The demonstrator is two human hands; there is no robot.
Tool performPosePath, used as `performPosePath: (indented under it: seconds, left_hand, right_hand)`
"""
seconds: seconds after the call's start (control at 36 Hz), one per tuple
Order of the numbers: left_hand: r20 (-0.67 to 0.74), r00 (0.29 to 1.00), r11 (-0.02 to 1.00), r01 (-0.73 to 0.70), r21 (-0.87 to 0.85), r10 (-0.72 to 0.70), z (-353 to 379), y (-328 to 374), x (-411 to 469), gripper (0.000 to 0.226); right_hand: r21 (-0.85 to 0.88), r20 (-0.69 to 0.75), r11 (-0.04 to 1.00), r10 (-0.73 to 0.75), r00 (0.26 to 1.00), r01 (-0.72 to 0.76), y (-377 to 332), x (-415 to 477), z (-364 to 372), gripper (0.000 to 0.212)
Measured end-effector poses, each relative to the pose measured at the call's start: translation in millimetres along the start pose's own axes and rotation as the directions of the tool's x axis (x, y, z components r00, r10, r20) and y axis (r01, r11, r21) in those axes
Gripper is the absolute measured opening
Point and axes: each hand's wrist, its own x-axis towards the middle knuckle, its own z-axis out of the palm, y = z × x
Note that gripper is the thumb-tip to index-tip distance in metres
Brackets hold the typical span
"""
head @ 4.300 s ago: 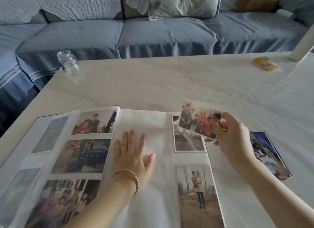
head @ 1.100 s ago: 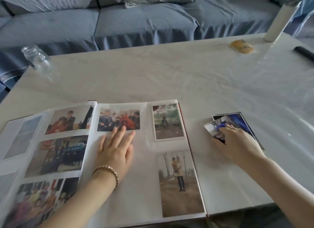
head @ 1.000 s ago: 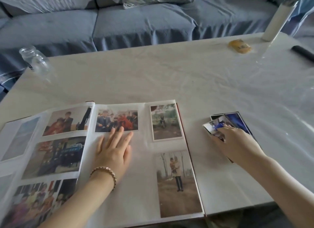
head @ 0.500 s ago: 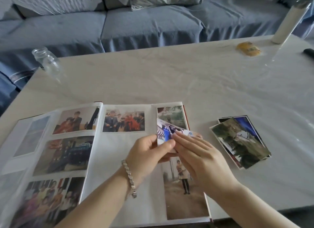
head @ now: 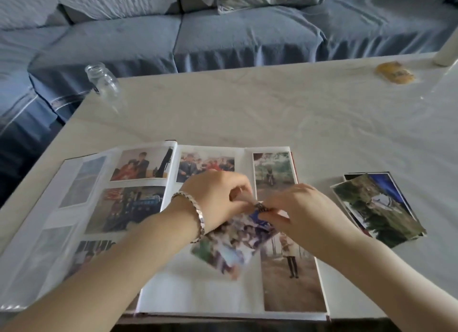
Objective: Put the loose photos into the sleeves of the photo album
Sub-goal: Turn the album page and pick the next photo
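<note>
The photo album (head: 198, 294) lies open near the table's front edge, several photos in its sleeves. Over its right page, my left hand (head: 218, 195) and my right hand (head: 304, 212) meet and pinch the top corner of one loose photo (head: 233, 242). That photo is blurred, tilted, and hangs down over the middle of the page. My left wrist wears a metal bracelet. A small stack of loose photos (head: 379, 208) lies on the table to the right of the album.
A glass jar (head: 102, 80) stands at the table's far left corner. A yellow packet (head: 395, 73) and a white cylinder (head: 446, 51) sit at the far right. A blue sofa (head: 235, 34) runs behind the table (head: 272, 108).
The loose photo has swung down from above the upper right sleeve to hang tilted over the page's middle. Both hands stayed together on it, shifted slightly up and right.
</note>
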Motion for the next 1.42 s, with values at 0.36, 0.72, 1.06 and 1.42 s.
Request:
performPosePath:
  seconds: [0.36, 0.72, 1.06, 1.42]
  left_hand:
    - [0.016, 0.935, 0.841, 0.31, 0.444, -0.354, 78, -62, -40, 0.092]
    - [-0.275, 0.881, 0.748, 0.471, 0.467, -0.384, 100, -68, -56, 0.073]
    - [-0.317, 0.888, 0.745, 0.454, 0.489, -0.333, 102, -70, -54, 0.076]
    - [-0.353, 0.884, 0.749, 0.453, 0.483, -0.307, 106, -73, -54, 0.076]
  right_hand:
    - [0.538, -0.381, 0.747, 0.629, 0.677, -0.391, 54, -40, 11, 0.006]
    - [0.422, -0.28, 0.833, 0.495, 0.822, -0.358, 29, -46, 32, 0.011]
    - [0.534, 0.012, 0.704, 0.546, 0.837, -0.467, 23, -41, 25, 0.005]
    - [0.611, 0.32, 0.512, 0.539, 0.779, -0.604, 21, 4, 36, 0.011]
